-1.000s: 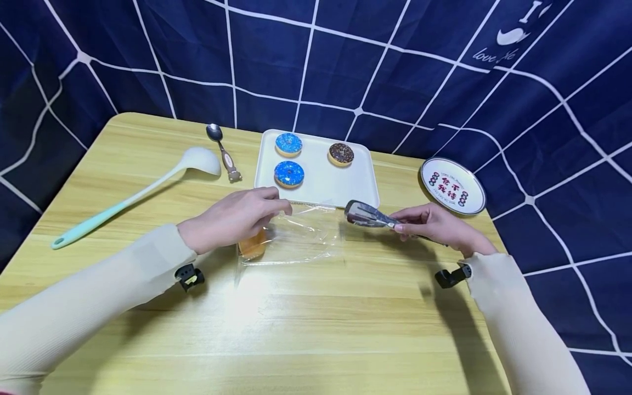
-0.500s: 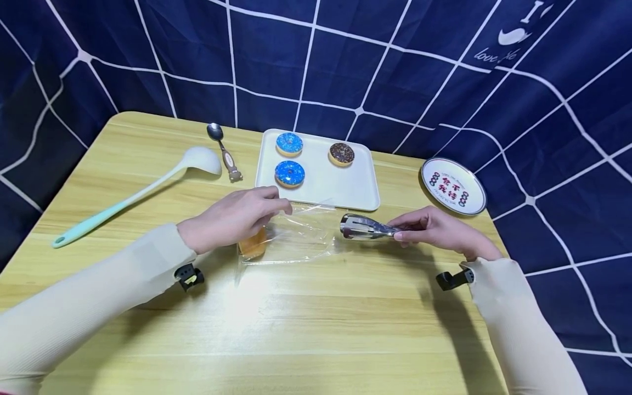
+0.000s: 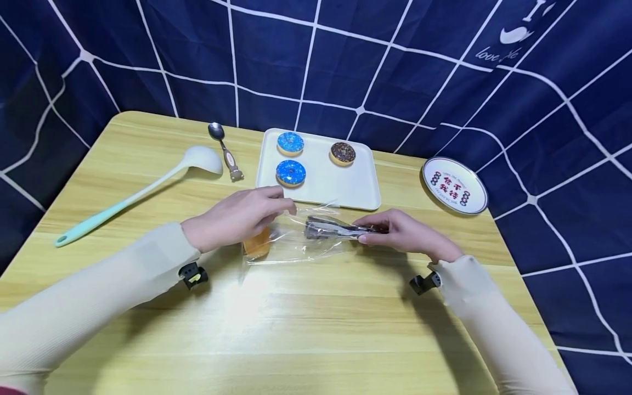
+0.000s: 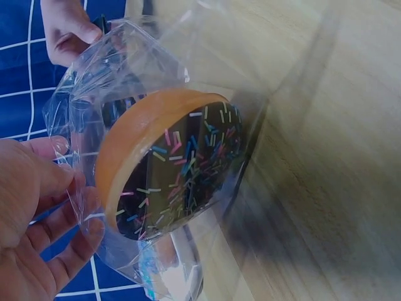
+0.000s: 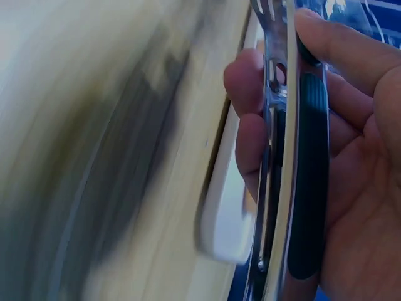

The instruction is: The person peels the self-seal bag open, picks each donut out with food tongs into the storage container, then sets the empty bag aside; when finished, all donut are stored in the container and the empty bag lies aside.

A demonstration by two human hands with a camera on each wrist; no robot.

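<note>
My left hand [image 3: 237, 216] pinches the upper edge of a clear plastic bag [image 3: 296, 249]. A doughnut [image 4: 182, 163] with dark icing and coloured sprinkles stands on its side inside the bag; in the head view only its orange-brown part [image 3: 257, 245] shows below my hand. My right hand [image 3: 402, 235] grips a pair of metal tongs [image 3: 328, 227] by dark-padded handles [image 5: 311, 169], thumb on one arm and fingers round the other. The tongs' head points left, with its two ends close together, and overlaps the bag's right-hand, mouth end.
Behind the bag lies a white tray [image 3: 340, 189] with two blue doughnuts [image 3: 291, 173] and a brown one [image 3: 342, 153]. A ladle [image 3: 202, 159] and a teaspoon [image 3: 230, 160] lie at the left. At the back right sits a round printed plate [image 3: 455, 189].
My right hand has come towards me a little, then left, carrying the tongs from beside the bag until their head overlaps its mouth. The left hand keeps its hold on the bag.
</note>
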